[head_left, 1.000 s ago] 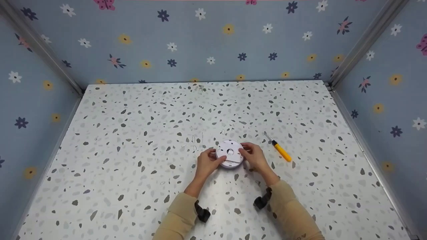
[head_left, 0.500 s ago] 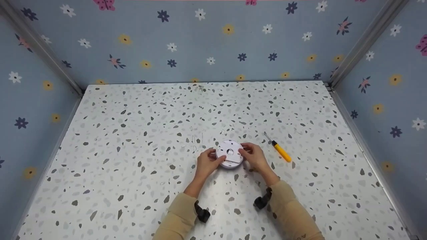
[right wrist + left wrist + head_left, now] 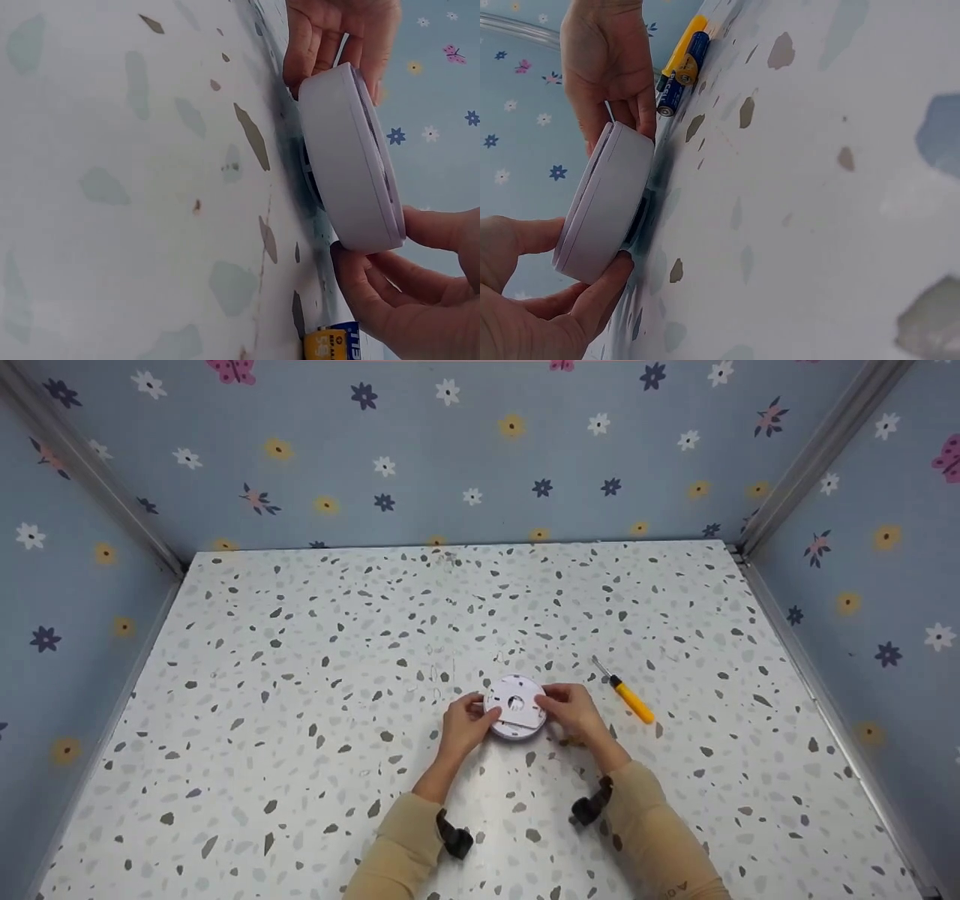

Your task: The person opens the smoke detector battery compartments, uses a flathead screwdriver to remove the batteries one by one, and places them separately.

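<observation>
A round white smoke detector [image 3: 519, 732] is held between both hands, its slotted back plate [image 3: 517, 687] facing up. The plate has a round hole at its centre and one straight edge. My left hand [image 3: 463, 726] grips the left side, thumb on the plate and fingers under the rim. On the opposite side my right hand [image 3: 576, 712] holds it likewise, thumb on top. In the left wrist view the detector's smooth side wall [image 3: 615, 206] shows, tilted close over the table, with a dark part beneath. A narrow gap runs between plate and housing.
Right of the hands lies a screwdriver [image 3: 634, 701] with a yellow handle. Two blue-and-gold batteries [image 3: 694, 58] lie near the right hand, hidden in the head view. Patterned blue walls [image 3: 480, 450] bound the speckled white table [image 3: 300, 675] at the back and sides.
The left thumb has shifted slightly outward toward the rim, and the back plate seems turned a little. Both hands keep their hold; the screwdriver has not moved.
</observation>
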